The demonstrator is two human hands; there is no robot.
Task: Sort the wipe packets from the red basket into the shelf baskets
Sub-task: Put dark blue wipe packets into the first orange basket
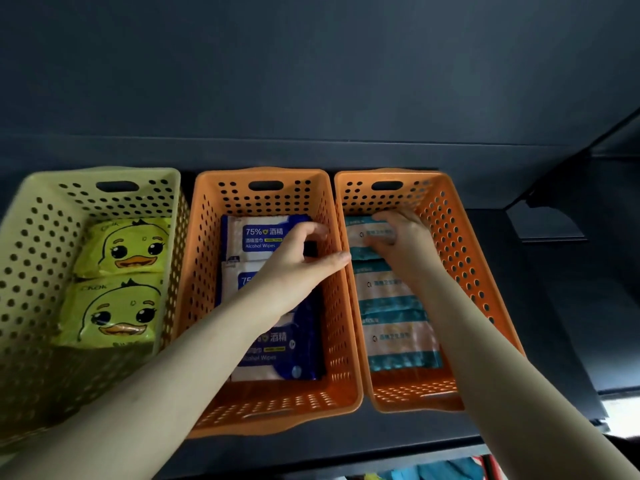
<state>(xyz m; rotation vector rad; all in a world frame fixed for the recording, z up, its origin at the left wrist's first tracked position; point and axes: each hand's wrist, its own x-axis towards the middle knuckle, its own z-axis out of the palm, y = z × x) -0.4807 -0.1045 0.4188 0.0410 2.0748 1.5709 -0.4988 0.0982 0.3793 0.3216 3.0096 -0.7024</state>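
Right hand [398, 237] and left hand [298, 261] apparently tidying sorted rows.
Right hand pinches teal-and-white wipe packet [358, 237], likely squaring it; left hand curled, grip unclear.

Perforated baskets counted on the shelf: three. Pale green basket [38, 237]: one. Orange baskets [204, 271] [450, 230]: two. Yellow duck-print wipe packets [128, 247] [117, 313]: two. Blue-and-white alcohol wipe packets [259, 237] [242, 277] [277, 355]: three, the middle one partly covered. Teal-banded wipe packets [356, 252] [384, 289] [398, 341]: three. Wipe packets altogether: eight. Hands: two, left [298, 265] and right [401, 237].
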